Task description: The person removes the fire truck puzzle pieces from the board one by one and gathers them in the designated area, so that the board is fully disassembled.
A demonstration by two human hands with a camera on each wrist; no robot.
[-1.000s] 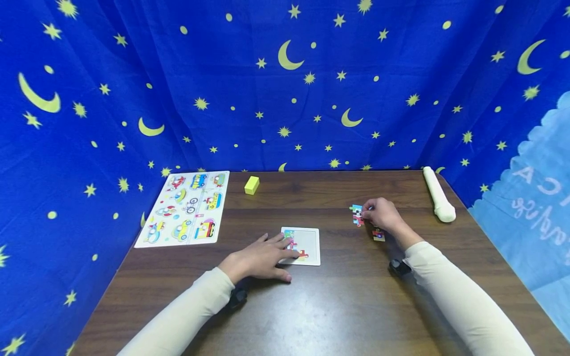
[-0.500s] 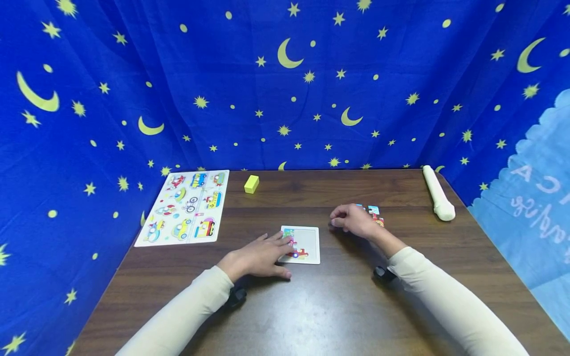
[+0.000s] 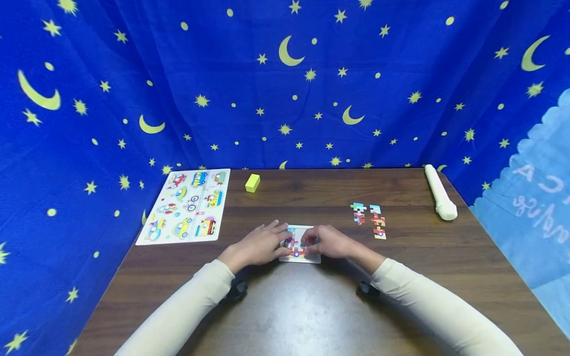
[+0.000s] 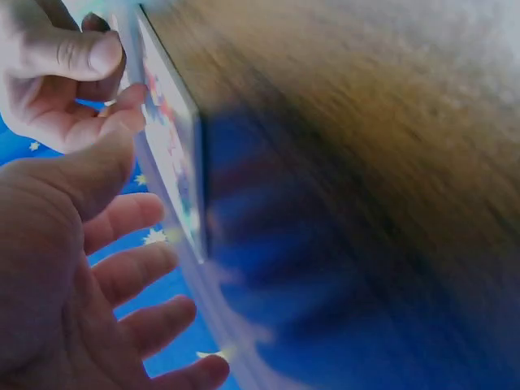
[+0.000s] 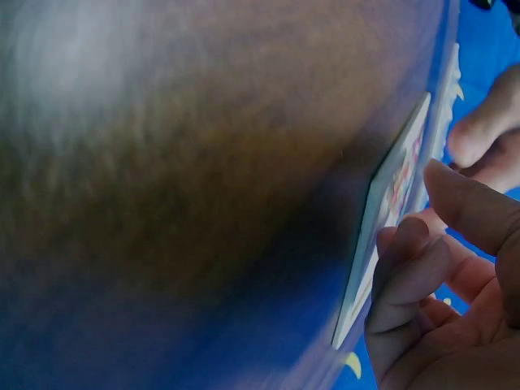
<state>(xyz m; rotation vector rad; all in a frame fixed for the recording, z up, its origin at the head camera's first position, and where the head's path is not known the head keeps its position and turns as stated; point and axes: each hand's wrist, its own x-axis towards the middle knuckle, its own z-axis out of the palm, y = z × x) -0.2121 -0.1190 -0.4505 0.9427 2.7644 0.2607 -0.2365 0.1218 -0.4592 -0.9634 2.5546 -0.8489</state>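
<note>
A small white-framed jigsaw tray (image 3: 306, 260), partly filled with coloured puzzle pieces (image 3: 296, 253), lies flat at the middle of the table. My left hand (image 3: 256, 245) rests at the tray's left side, its fingers spread and fairly straight over the edge. Over the tray's right half, my right hand (image 3: 334, 242) has its thumb and fingers curled together, pinching a puzzle piece mostly hidden by the fingers. Both wrist views show the tray (image 4: 183, 154) edge-on between the hands. To the right lie more loose pieces (image 3: 358, 213) and a second group of them (image 3: 379, 231).
A white board (image 3: 180, 207) with vehicle pictures lies at the back left. Near it stands a yellow block (image 3: 252, 183). A cream-coloured, club-shaped object (image 3: 440, 194) lies at the back right. A blue star-patterned curtain (image 3: 285, 99) hangs behind the table.
My right hand has moved left from the loose pieces to the tray, carrying a puzzle piece. My left hand stays at the tray's left side, with its fingers shifted slightly.
</note>
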